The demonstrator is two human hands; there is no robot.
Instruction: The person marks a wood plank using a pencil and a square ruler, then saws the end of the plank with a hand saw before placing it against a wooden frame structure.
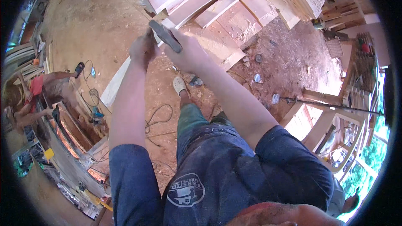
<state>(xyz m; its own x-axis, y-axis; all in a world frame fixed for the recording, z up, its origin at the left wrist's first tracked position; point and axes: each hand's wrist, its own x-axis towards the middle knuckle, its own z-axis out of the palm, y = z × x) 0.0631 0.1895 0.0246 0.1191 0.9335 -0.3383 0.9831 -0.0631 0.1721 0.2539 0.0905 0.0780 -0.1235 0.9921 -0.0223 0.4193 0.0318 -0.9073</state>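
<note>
Work looks under way rather than finished: a long, dark-grey, blunt-ended tool (165, 36) is in use or at the ready over a long, narrow, pale board (116, 83), whose near end slants down to the left above the brown dirt floor (96, 21). How much is done or left cannot be told, as the hands hide the board's middle and its surface shows no clear finish line. The right hand (189, 54) has its fingers closed around the tool, near the lower left corner of the broad, pale wooden planks (240, 21). The left hand (144, 47) is just beside it, fingers curled in tightly; what they grip, and whether the tool touches the board, is hidden.
</note>
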